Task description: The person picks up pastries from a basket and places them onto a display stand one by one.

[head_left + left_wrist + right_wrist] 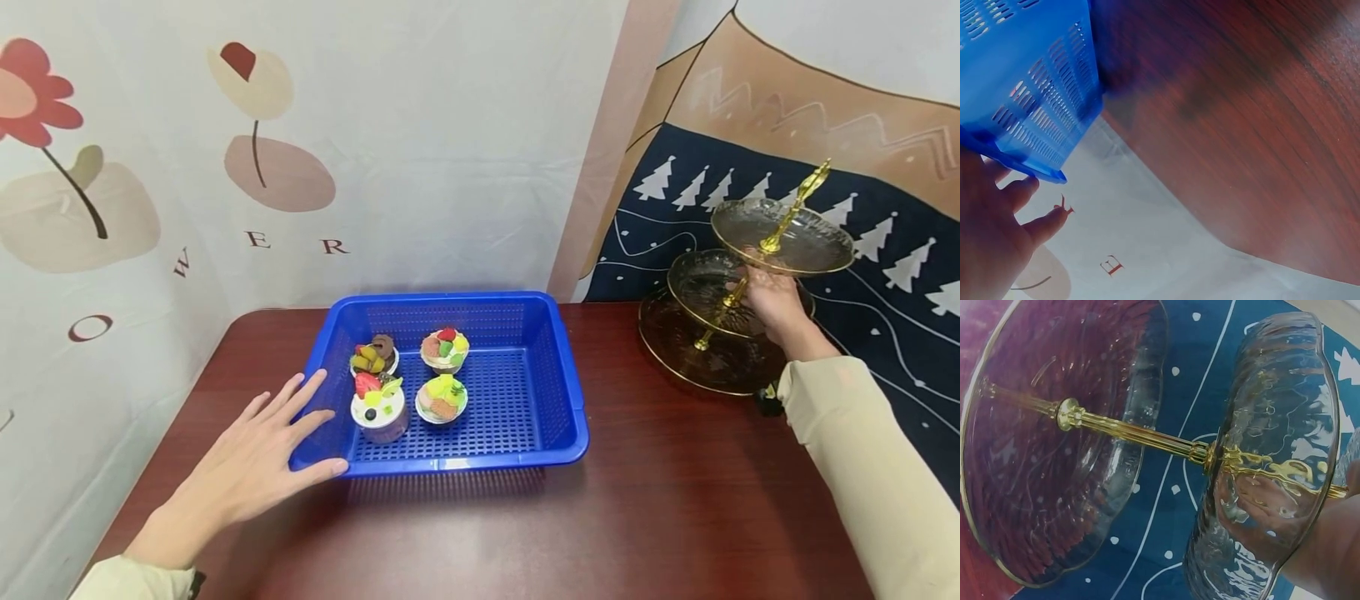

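Observation:
A blue plastic basket (480,462) sits on the table with several small fruit-topped dessert cups inside, among them a white-topped cup with a strawberry (385,417). My left hand (251,454) lies at the basket's left rim, fingers spread and fairly straight; the left wrist view shows the fingers (1047,226) at the rim's edge. On the right, a three-tier clear glass stand (821,242) with gold trim stands on the table. My right hand (776,302) grips its gold pole (1147,439) between the top and middle plates, partly seen through the glass in the right wrist view.
The dark red wooden table (660,500) extends in front of the basket and stand. A pale printed curtain (450,150) hangs behind, meeting a navy panel with white trees (862,325) close behind the stand. A small dark object (769,400) lies by the right sleeve.

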